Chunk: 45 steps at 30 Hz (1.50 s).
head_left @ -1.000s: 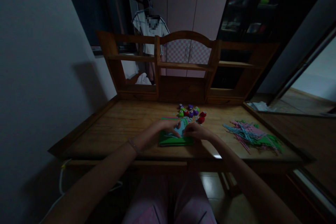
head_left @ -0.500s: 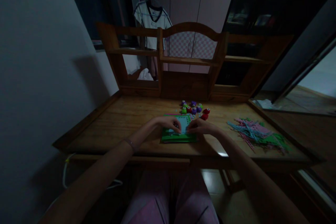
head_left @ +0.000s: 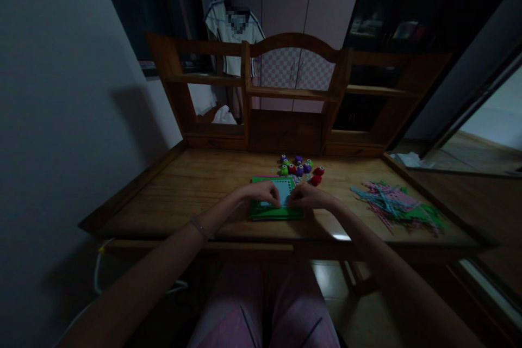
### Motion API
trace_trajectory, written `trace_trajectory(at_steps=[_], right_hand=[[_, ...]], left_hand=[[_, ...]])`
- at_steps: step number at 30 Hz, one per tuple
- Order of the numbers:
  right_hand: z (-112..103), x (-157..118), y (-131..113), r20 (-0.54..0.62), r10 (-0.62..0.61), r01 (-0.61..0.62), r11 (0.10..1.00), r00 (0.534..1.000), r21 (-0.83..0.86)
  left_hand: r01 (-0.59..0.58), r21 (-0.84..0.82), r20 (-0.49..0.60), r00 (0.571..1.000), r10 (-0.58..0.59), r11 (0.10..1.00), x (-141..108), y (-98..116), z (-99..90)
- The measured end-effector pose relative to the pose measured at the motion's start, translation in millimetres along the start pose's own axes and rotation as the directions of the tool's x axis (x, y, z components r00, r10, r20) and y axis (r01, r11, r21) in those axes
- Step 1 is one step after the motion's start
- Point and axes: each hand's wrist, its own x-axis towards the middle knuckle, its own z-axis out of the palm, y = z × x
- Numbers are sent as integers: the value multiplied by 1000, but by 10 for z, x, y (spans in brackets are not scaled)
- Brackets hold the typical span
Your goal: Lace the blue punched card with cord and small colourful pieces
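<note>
A light-blue sheet (head_left: 284, 189) with a row of small dark holes along its edge lies on a stack of green sheets (head_left: 277, 214) at the desk's front middle. My left hand (head_left: 265, 192) is closed at the blue sheet's lower left, fingertips pinched together on it. From the right, my right hand (head_left: 309, 196) pinches at the same sheet's lower right part. The two hands are a small gap apart, and their fingertips are partly hidden from above. Just behind the stack sit several small red, green and purple figures with big round eyes, one of them a red figure (head_left: 316, 180).
A heap of pink, blue and green perforated paper strips (head_left: 391, 201) lies on the desk's right side. Tiny paper bits (head_left: 299, 179) are scattered behind the stack. A wooden shelf unit (head_left: 285, 133) rises at the back of the desk (head_left: 196, 185).
Both hands stay at the blue sheet with only slight finger movement. The whole view has shifted a little.
</note>
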Motion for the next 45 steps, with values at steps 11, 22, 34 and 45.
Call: trace_trajectory(at_steps=[11,22,34,45], right_hand=[[20,4,53,24,-31,31,999,999,-19],[25,-2,54,16,-65,66,998,998,-19],[81,-46,12,-74,-44,42,999,996,-33],[497,-719,-401,-392,-395,135,826,831,-547]], left_hand=[[16,107,14,1000,-17,994,54,-31,11],[20,221,85,996,-39,975,21,101,-11],[11,215,8,1000,-13,977,60,81,-42],[-38,246,-17,999,44,969,18,23,-15]])
